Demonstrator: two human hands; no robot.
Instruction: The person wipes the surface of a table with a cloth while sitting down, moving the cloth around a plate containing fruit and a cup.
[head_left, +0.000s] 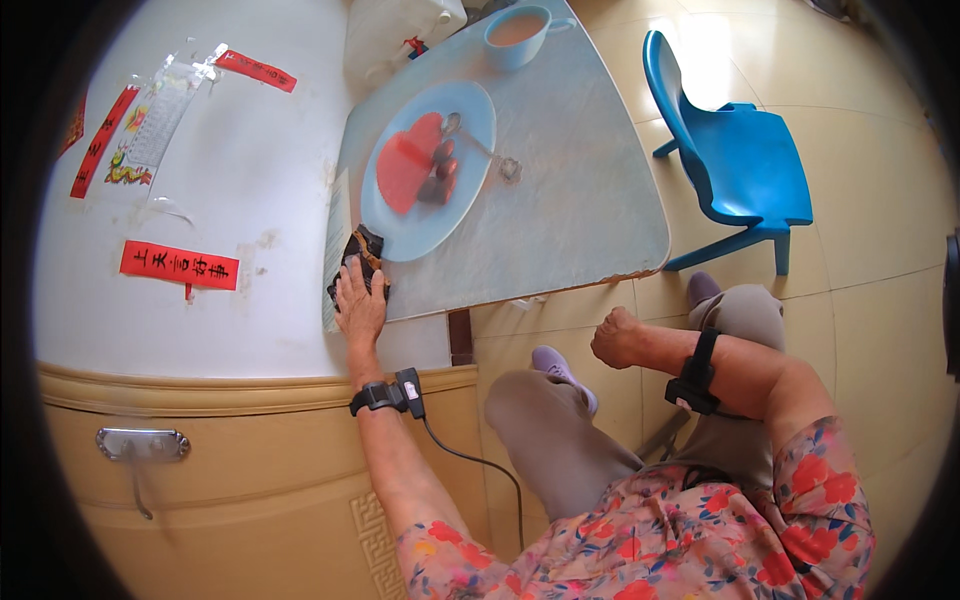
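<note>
My left hand (361, 300) lies palm down on a crumpled black and brown bundle (367, 246), perhaps cloth or a pouch, at the near left corner of the table (555, 225). Its fingers point away from me and cover part of the bundle; whether they grip it is hidden. My right hand (616, 339) is curled into a fist above my lap, off the table's near edge, with nothing seen in it. The tabletop bears what looks like a printed picture of a plate (427, 240) with a red heart (405, 169), a spoon and a cup (516, 41).
A blue plastic chair (757, 165) stands right of the table. A whitish plastic container (397, 34) sits at the far left. Beside the wall with red paper strips (180, 264) is a wooden cabinet (262, 450) with a metal handle (142, 444). A cable (480, 459) hangs from my left wristband.
</note>
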